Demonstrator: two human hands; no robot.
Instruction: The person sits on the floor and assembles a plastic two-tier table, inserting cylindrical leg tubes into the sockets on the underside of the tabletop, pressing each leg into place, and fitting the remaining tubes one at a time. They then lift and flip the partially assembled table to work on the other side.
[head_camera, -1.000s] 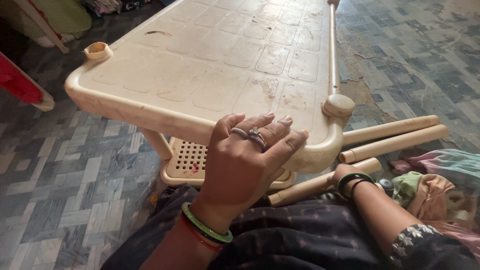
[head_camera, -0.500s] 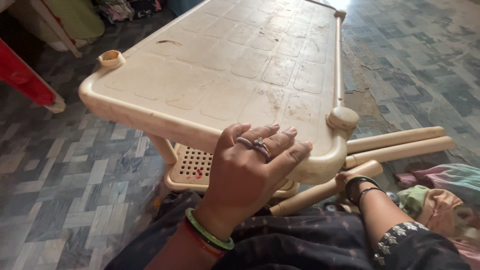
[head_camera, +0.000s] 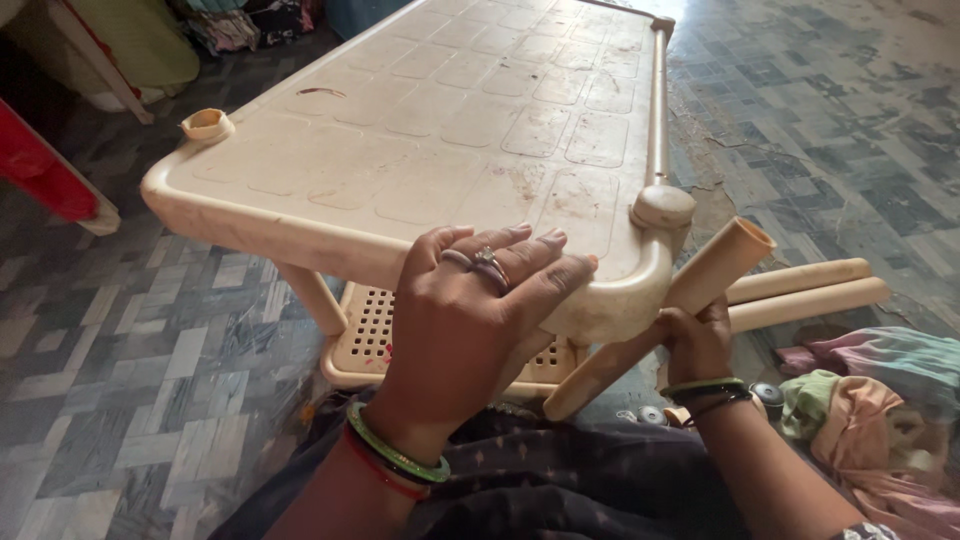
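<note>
A cream plastic table top (head_camera: 440, 130) with a grid pattern lies tilted in front of me. My left hand (head_camera: 470, 320), with rings and green and red bangles, grips its near edge. My right hand (head_camera: 697, 345) holds a cream plastic tube leg (head_camera: 720, 268) slanted up beside the table's round corner socket (head_camera: 663, 206). Another socket (head_camera: 207, 124) shows at the left corner.
Two more cream tube legs (head_camera: 815, 290) lie on the tiled floor at right. A perforated cream shelf (head_camera: 375, 335) sits under the table top. Bunched cloth (head_camera: 860, 400) lies at lower right, and a red object (head_camera: 45, 175) stands at left.
My right hand has lifted one tube leg off the floor and tilted it up next to the corner socket. My left hand keeps its grip on the table edge.
</note>
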